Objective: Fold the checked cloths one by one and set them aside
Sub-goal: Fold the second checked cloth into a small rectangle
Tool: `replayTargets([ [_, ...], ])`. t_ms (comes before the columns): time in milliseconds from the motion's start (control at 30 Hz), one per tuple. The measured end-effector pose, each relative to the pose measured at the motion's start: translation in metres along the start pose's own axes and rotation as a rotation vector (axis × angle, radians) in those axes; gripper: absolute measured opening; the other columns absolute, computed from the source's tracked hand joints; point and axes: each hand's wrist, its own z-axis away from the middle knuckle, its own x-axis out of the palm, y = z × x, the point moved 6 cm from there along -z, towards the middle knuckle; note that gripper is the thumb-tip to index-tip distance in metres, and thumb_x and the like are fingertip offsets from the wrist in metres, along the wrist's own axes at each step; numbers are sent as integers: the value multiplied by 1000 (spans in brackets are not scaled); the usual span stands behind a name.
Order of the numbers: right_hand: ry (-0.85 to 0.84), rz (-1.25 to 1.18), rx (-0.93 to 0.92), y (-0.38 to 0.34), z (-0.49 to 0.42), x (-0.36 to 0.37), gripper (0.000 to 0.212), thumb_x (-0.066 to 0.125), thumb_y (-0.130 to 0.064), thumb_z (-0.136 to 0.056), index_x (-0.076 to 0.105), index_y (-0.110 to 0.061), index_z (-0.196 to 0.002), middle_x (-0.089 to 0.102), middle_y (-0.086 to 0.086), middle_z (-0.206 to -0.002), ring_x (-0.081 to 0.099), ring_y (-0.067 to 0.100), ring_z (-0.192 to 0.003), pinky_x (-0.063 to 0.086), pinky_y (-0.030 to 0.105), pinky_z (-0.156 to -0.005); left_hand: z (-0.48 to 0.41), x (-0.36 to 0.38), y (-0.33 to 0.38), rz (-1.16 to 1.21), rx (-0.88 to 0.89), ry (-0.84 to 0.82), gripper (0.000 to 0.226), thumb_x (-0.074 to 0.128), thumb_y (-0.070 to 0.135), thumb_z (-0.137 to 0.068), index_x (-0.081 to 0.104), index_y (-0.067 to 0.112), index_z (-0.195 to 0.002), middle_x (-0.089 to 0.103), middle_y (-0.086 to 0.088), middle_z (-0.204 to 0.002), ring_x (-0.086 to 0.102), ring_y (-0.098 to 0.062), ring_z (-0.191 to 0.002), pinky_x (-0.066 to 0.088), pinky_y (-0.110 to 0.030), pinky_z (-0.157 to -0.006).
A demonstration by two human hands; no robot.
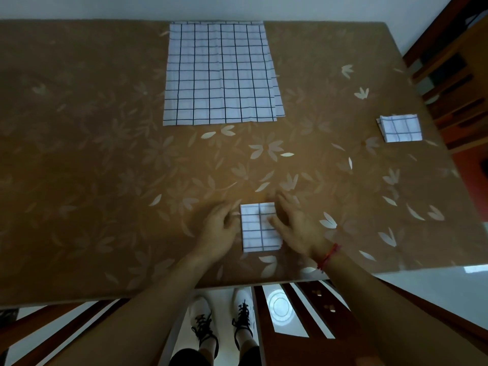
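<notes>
A small folded white cloth with dark checks point(257, 229) lies near the table's front edge, between my hands. My left hand point(220, 228) rests at its left edge with fingers loosely curled, touching the fold. My right hand point(295, 225) lies over the cloth's right side, fingers spread and pressing down. A stack of unfolded checked cloths point(221, 75) lies flat at the far middle of the table. A pile of folded checked cloths point(401, 128) sits at the right edge.
The table point(105, 154) wears a brown cover with pale flower prints. Wooden chairs point(311, 313) stand below the front edge, and my shoes show on the white floor. Wooden furniture point(454, 75) stands to the right.
</notes>
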Motion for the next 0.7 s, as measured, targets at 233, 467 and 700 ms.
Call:
replayTargets([
  [233, 99, -517, 433, 28, 11, 7, 32, 52, -54, -80, 67, -43, -106, 68, -8, -108, 63, 15, -106, 51, 41, -94, 3, 12, -15, 599, -454, 72, 16, 55, 15, -95, 66, 16, -84, 70, -5, -94, 67, -11, -82, 51, -17, -58],
  [467, 16, -610, 461, 25, 10, 20, 40, 47, -53, -78, 66, -41, -110, 72, -9, -105, 66, 17, -103, 53, 46, -92, 5, 23, -17, 707, -528, 18, 14, 52, 10, -96, 65, 6, -100, 69, -10, -104, 66, -19, -98, 51, -23, -75],
  [700, 29, -620, 465, 23, 2, 20, 30, 48, -46, -86, 67, -41, -109, 72, -8, -105, 66, 17, -103, 53, 47, -92, 7, 24, -17, 689, -510, 4, 15, 49, 13, -98, 64, 11, -102, 68, -7, -102, 65, -17, -97, 52, -23, -77],
])
